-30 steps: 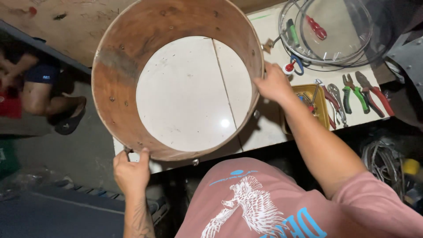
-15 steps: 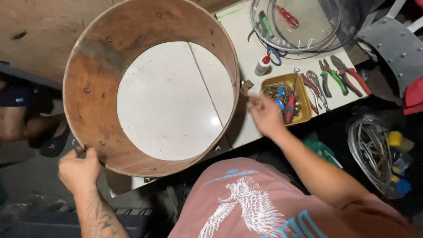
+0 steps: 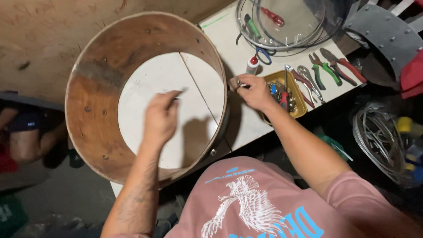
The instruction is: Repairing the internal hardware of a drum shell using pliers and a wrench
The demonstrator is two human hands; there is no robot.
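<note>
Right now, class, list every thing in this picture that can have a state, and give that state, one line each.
Wooden drum shell: open-ended, on the white table.
Left hand: inside the shell, fingers pinched on a small dark item.
Right hand: at the shell's outer rim, holding a small metal part.
Yellow tray: filled with small tools.
Pliers: lying flat, jaws shut.
Glue bottle: upright, capped.
</note>
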